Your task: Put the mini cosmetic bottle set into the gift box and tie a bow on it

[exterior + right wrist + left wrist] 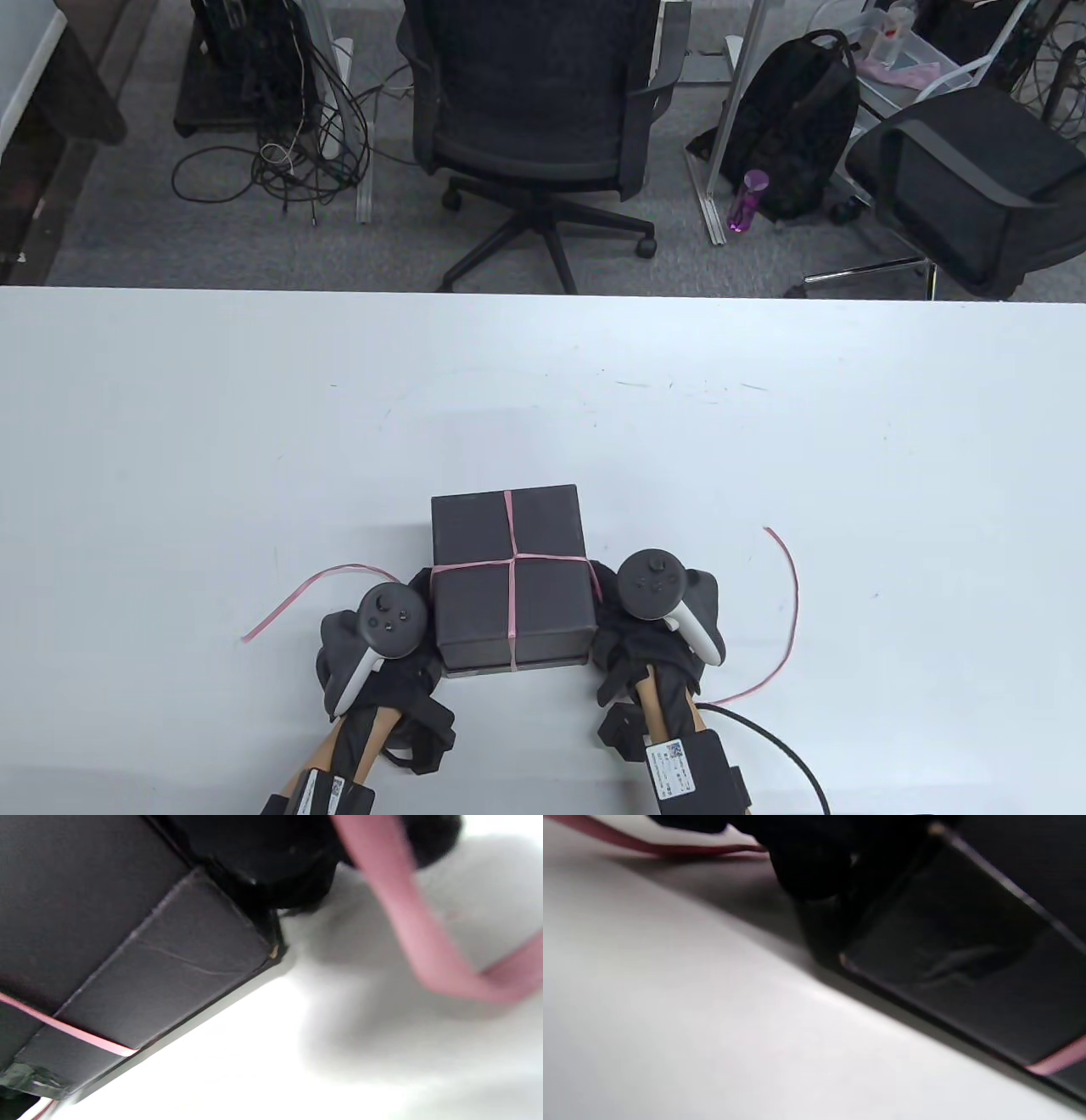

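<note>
White counter (254, 407), grey carpet beyond with two office chairs (543, 110), a backpack (793, 127) and a purple bottle (745, 199).

One closed black gift box (509, 577) sits near the counter's front edge, crossed by one pink ribbon (512, 556) whose two loose ends trail out on either side. My left hand (377, 641) rests against the box's left side, my right hand (657, 611) against its right; both sets of fingers are hidden, so I cannot tell how far they are spread or whether they pinch the ribbon.
</note>
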`<action>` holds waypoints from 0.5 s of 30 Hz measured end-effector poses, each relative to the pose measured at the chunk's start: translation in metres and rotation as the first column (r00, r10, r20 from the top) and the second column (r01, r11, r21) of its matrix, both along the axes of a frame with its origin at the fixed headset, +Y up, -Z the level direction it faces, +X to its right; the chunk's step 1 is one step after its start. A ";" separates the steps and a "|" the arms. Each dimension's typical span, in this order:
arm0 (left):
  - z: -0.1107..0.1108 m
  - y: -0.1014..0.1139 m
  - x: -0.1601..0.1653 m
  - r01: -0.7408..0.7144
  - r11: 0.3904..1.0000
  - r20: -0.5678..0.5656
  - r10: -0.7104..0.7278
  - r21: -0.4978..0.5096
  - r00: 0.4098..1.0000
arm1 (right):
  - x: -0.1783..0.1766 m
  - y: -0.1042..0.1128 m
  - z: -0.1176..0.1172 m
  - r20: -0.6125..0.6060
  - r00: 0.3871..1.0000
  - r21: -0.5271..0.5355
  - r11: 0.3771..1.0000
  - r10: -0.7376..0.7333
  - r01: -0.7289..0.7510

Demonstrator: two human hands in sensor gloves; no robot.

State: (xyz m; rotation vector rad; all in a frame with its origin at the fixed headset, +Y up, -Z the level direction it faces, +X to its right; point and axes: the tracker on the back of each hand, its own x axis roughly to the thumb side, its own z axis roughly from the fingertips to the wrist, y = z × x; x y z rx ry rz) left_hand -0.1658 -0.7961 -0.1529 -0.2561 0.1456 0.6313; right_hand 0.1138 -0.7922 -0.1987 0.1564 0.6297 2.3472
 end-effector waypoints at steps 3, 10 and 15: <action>0.001 0.003 -0.004 -0.124 0.991 -0.024 0.126 0.058 0.992 | 0.003 0.002 0.001 0.066 0.983 0.000 0.985 -0.171 0.171; 0.000 0.007 -0.016 -0.439 0.897 0.003 0.440 0.056 0.898 | 0.011 0.001 -0.001 0.049 0.884 -0.137 0.873 -0.465 0.467; -0.001 0.008 -0.022 -0.623 0.778 0.024 0.623 0.081 0.782 | 0.014 0.006 -0.002 0.023 0.808 -0.144 0.798 -0.589 0.586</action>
